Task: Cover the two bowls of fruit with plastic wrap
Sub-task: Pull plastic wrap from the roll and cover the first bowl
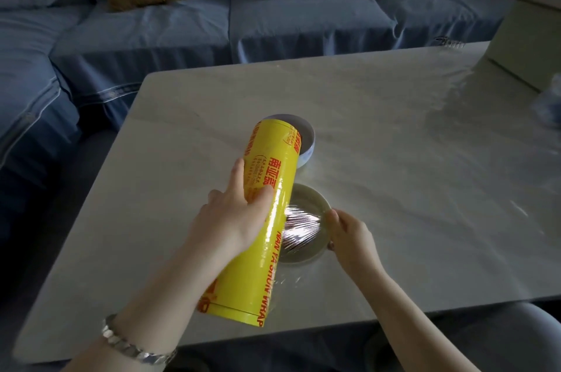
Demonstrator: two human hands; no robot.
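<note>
My left hand grips a big yellow roll of plastic wrap and holds it slanted above the table. A sheet of clear film runs from the roll across the near bowl, shining over its contents. My right hand pinches the film's free edge at that bowl's right rim. Behind the roll stands a white bowl, half hidden by the roll's far end; what it holds is not visible.
The bowls stand on a pale marble-look table. A blue sofa with cushions runs behind and to the left. A box and a crumpled clear object sit at the table's far right corner.
</note>
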